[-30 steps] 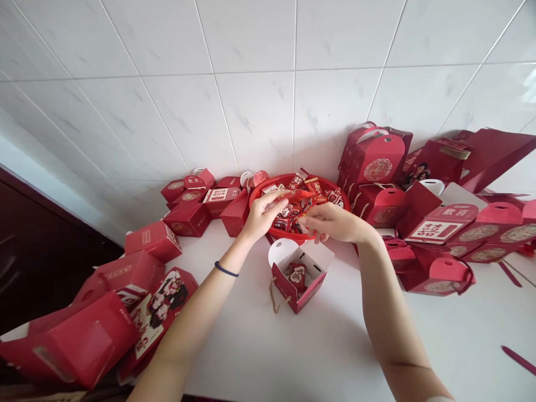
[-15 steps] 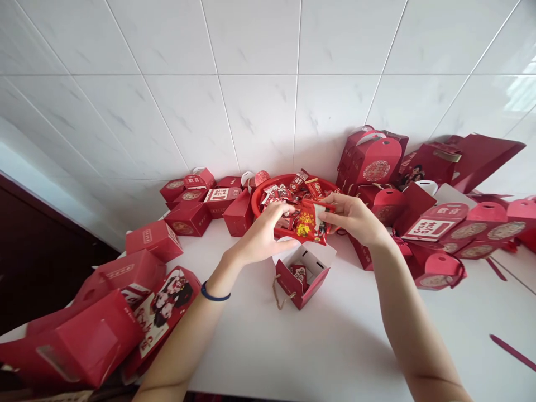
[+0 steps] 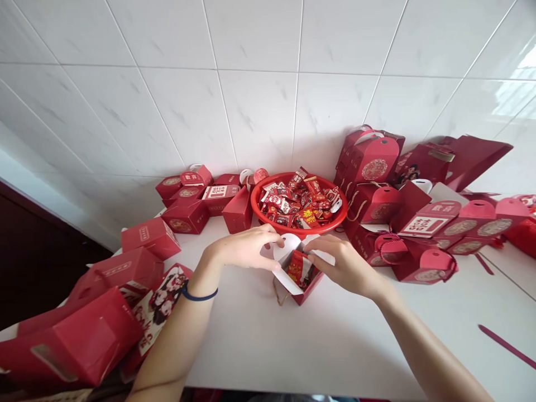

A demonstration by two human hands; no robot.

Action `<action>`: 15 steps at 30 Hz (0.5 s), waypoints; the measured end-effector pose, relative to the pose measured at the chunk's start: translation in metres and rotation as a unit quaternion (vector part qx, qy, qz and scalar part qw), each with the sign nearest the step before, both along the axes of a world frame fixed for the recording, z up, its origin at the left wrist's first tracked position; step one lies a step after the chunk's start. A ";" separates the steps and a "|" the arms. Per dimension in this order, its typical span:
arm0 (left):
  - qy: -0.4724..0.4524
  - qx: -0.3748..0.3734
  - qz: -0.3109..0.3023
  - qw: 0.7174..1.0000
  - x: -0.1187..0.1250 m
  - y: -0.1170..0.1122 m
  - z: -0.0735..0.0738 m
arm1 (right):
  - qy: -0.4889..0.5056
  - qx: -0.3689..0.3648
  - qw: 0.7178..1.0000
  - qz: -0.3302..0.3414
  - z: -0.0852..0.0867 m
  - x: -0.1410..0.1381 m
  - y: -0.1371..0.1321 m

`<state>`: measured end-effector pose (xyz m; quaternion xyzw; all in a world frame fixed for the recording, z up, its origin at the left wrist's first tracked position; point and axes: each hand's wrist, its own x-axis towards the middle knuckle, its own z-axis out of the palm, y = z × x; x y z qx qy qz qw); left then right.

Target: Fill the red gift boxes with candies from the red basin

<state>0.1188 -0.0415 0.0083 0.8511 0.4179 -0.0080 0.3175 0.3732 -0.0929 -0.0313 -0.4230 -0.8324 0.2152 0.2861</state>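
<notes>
Box (image 3: 309, 292) flaps (image 3: 288, 282) touched by left hand (image 3: 247, 248), loosely parted, and right hand (image 3: 345, 265), grip untellable, apparently for steadying; basin (image 3: 288, 228) placed behind box, likely for reach.

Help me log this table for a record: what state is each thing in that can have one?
Box between the hands: open, packet inside
Red and yellow packet: lying in that box
Left hand: thumb and fingers apart, at the flaps
Right hand: at the flaps, exact hold unclear
Red basin: well filled with wrapped packets
Tall box: closed, upright
Dark red strip: lying flat
</notes>
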 end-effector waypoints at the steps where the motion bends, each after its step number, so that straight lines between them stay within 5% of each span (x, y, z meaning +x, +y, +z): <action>1: 0.003 0.000 -0.002 1.000 0.000 0.000 -0.001 | -0.024 0.011 0.999 0.031 0.000 -0.001 -0.001; 7: 0.021 0.013 -0.021 0.999 0.004 -0.001 -0.001 | -0.127 -0.011 0.986 0.108 -0.001 -0.004 -0.003; 11: -0.002 0.035 -0.041 0.999 0.001 -0.002 0.000 | -0.018 0.009 0.997 0.079 -0.006 0.015 -0.007; 15: -0.042 0.050 -0.068 0.996 -0.003 -0.001 0.000 | 0.108 -0.006 0.994 -0.023 -0.021 0.037 -0.016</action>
